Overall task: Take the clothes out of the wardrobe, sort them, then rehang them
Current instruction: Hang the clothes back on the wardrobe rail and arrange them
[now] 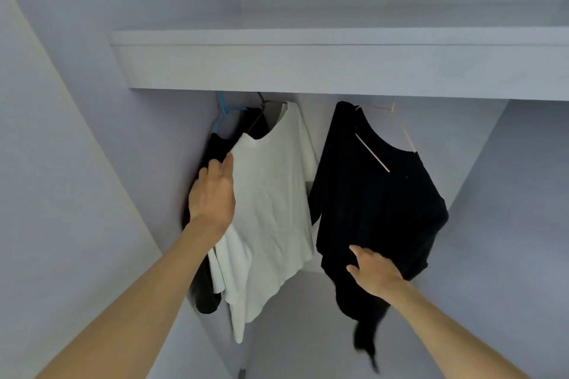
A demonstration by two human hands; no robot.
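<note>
Three garments hang inside the white wardrobe. A white T-shirt (271, 200) hangs on a brown hanger (261, 114) in the middle. Behind it at the left, a dark garment (215, 144) hangs on a blue hanger (223, 114). To the right, a black long-sleeved top (378, 194) hangs on a pink hanger (374, 157). My left hand (212, 191) reaches up with straight fingers between the dark garment and the white T-shirt's shoulder. My right hand (374, 274) lies flat against the lower part of the black top, fingers spread.
A thick white shelf (308, 64) runs across above the hangers and hides the rail. The wardrobe's left side wall (92, 163) and right side wall (508, 194) close in the hanging space. The back panel shows between the garments.
</note>
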